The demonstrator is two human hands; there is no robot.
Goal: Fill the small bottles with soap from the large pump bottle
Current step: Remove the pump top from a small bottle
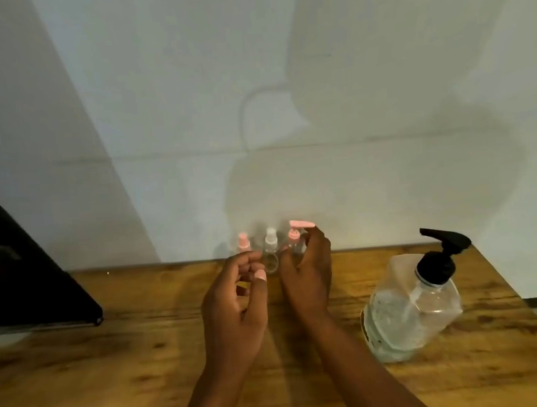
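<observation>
Reaching in with both hands now, I've got them at the back of the table [144,357], right up against the small bottles. My right hand [308,274] is curled loosely around the rightmost pink-capped bottle [293,241]; whether it grips it or only touches, I can't tell. My left hand [233,299] sits just beside it, palm up, fingers half curled, holding nothing I can make out. Between the hands there's a clear bottle [270,245] with a pale cap, and a second pink-topped one [243,242] further left, all standing near the wall.

These look light, thin plastic, easy to tip, so I'd pinch one by the body and twist the cap with the other hand. Over to the right, well apart, stands the pump bottle [410,311]: clear, bulky, partly filled, probably heavy and slick. I'd steady its shoulder and press the black pump head [445,242].
</observation>
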